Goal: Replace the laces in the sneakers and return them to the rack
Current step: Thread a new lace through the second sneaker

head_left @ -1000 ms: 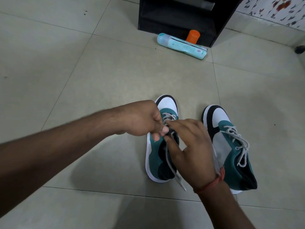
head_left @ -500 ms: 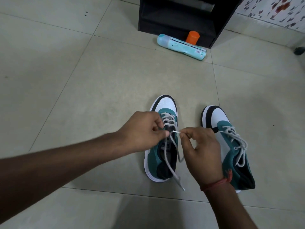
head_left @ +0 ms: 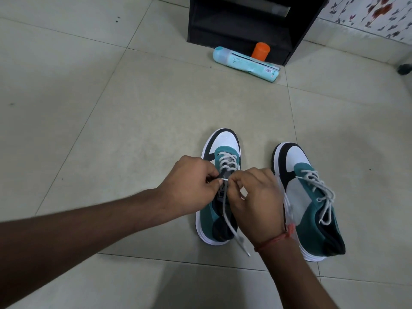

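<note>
— Where is the shoe you are lacing, seen from your head?

— The teal, white and black sneaker (head_left: 219, 188) stands on the pale tiled floor (head_left: 124, 121) right under my hands, toe pointing away from me toward the black rack (head_left: 245, 25) — its long axis runs straight out from my body. My left hand (head_left: 189, 188) is curled at its left edge, my right hand (head_left: 256, 201) at its right, both level with the middle eyelets.

— And the lace?

— My fingers on both sides pinch the white-tipped end of the grey lace (head_left: 225, 179), which bridges the small gap between them, crosswise to the shoe. The other end trails back past the heel. The second laced sneaker (head_left: 312, 197) sits just to the right, untouched.

— Which hand leads?

— I judge the left, nearer the eyelet.
</note>
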